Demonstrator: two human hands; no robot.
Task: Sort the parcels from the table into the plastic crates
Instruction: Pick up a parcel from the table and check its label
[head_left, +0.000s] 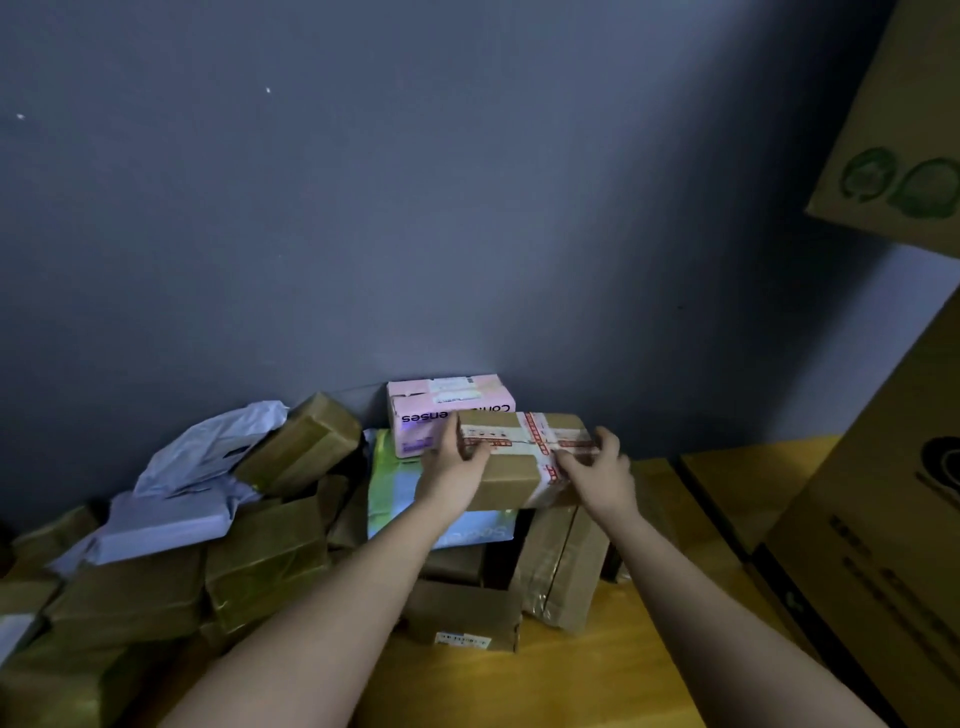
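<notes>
A brown cardboard parcel (519, 467) crossed with red-and-white tape lies on top of the pile at the back of the wooden table (571, 686). My left hand (452, 467) grips its left end, thumb over the top. My right hand (602, 467) grips its right end, fingers curled on the tape. Behind it stands a pink box (421, 410); under it lies a green-and-blue soft package (395, 493). No plastic crate is in view.
Several tape-wrapped brown parcels (265, 566) and pale grey mailer bags (208, 447) crowd the table's left half. Two more brown boxes (462, 613) lie in front of the pile. Large cartons (872, 519) stand at the right. A dark wall (363, 208) backs the table.
</notes>
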